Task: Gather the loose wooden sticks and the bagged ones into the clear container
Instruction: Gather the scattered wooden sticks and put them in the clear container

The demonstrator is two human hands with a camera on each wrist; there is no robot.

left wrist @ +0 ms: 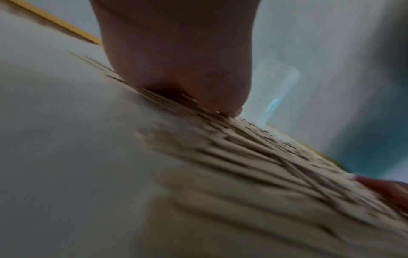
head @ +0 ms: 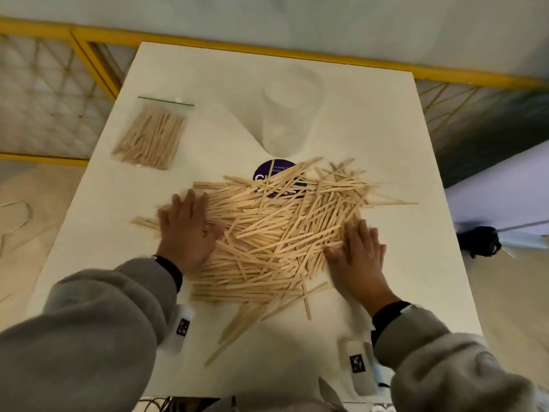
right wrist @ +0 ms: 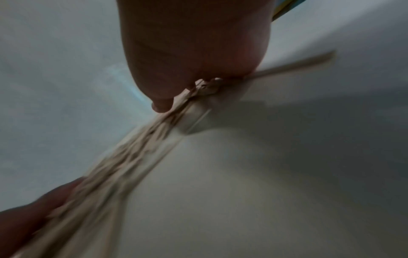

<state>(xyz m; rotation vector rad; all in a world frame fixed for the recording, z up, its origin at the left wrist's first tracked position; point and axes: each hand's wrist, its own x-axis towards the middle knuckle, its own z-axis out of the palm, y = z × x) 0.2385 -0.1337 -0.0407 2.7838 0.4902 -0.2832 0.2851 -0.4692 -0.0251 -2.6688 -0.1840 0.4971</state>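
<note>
Left hand (head: 187,230) flat, fingers spread, pressing left side of loose sticks (head: 276,233). Right hand (head: 359,257) flat, fingers spread, pressing right side of pile. Pile in middle of white bench (head: 416,292). Bagged sticks (head: 148,135) far left. Clear container (head: 285,114) behind pile, blurry.
</note>
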